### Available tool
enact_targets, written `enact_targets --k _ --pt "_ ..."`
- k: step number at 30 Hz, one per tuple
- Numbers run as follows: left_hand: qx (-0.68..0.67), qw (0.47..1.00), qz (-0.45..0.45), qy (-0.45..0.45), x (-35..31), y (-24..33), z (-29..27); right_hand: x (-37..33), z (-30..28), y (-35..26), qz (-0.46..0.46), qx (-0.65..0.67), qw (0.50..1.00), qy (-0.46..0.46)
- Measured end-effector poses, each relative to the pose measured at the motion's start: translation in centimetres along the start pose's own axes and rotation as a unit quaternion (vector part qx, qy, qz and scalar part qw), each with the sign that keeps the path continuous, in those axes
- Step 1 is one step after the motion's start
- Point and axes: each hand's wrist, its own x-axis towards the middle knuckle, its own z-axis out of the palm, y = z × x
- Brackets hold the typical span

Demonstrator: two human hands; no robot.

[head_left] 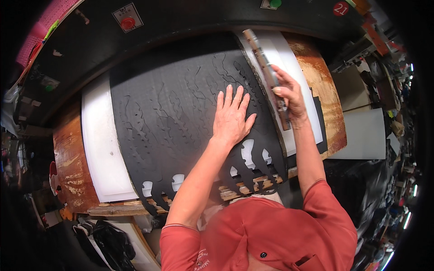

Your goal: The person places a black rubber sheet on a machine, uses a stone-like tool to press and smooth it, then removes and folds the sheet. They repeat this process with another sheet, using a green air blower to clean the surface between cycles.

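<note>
Nearest, at the lower left beside a red sleeve (180,246), is crumpled black plastic (115,244); whether a container holds it cannot be told. The black sheet (153,101) lies across the wooden worktop (72,176) over a white board (101,149), its near edge cut into curving strips and holes with white showing through, its face scored with wavy, toothed lines. The left hand (231,118) rests flat upon it, right of centre, fingers spread. The right hand (291,97) grips a long narrow bar (261,58), brown and grey, partly blurred, slanting along the sheet's right edge. Beyond, a dark machine beam (181,13) carries a red button (128,23) and a green button (275,3)
</note>
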Motion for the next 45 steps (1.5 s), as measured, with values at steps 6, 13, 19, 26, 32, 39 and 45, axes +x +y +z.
enact_targets --k 6,13,19,26,32,39,45 --pt "-0.002 1.0 -0.008 0.006 0.1 -0.1 0.4 -1.0 -3.8 -5.9 -0.103 -0.118 0.987 0.026" --pt "-0.037 0.98 -0.072 0.18 -5.2 -3.0 -3.3 -4.7 -3.9 0.4 -0.072 -0.499 0.857 0.103" --pt "0.235 0.864 -0.396 0.202 -21.8 -6.9 -14.4 -5.5 -3.4 3.7 -0.068 -0.616 0.777 0.112" --pt "0.041 0.808 -0.561 0.175 -23.9 -7.0 -18.7 -6.3 10.0 2.4 -0.212 -0.362 0.907 -0.047" --pt "-0.392 0.746 -0.51 0.171 -24.4 -10.0 -20.2 -9.4 25.3 6.2 -0.346 -0.3 0.85 -0.259" --pt "-0.646 0.637 -0.384 0.169 -24.3 -12.2 -19.9 -11.3 32.0 10.3 -0.319 -0.459 0.797 -0.23" --pt "-0.385 0.822 -0.384 0.172 -24.5 -10.9 -20.1 -11.2 32.2 10.8 -0.256 -0.428 0.844 -0.196"
